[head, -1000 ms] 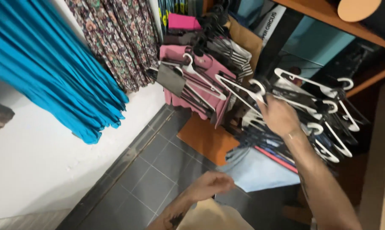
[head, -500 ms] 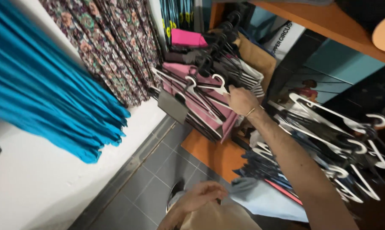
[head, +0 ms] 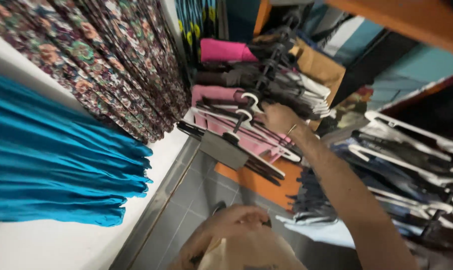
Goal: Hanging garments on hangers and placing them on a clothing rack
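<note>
While you lean over the pile, the head view gives these lines:

Right hand: your right hand (head: 279, 119) is stretched forward into the heap of hangers, arm running from lower right up to the middle of the view, a ring on one finger.

Right fingers: they curl down among the hanger hooks; whether they clamp one or only rest on it you cannot tell, because the back of the hand covers the tips.

Hangers at the hand: white-hooked hangers (head: 247, 106) lie just left of your knuckles, touching or nearly so, stacked over pink garments (head: 211, 92). Their long bars run from upper left down to lower right, roughly along the line of your forearm.

Clip hanger: a grey clip hanger (head: 225, 150) juts out below the pink stack toward the floor, nearer to your right hand than to your left.

Left hand: your left hand (head: 236, 222) sits low in the view, close to your body, fingers clenched around the top of a tan bag or cloth (head: 251, 252); well apart from the hanger pile.

Nearer hand: the right, by a long way.

Second pile: more white and black hangers (head: 411, 150) lie heaped to the right of your forearm.

Around: a teal pleated garment (head: 56, 165) and floral dresses (head: 116, 65) hang at the left above a grey tiled floor (head: 186, 200); an orange board (head: 261, 182) lies under the pile.
</note>
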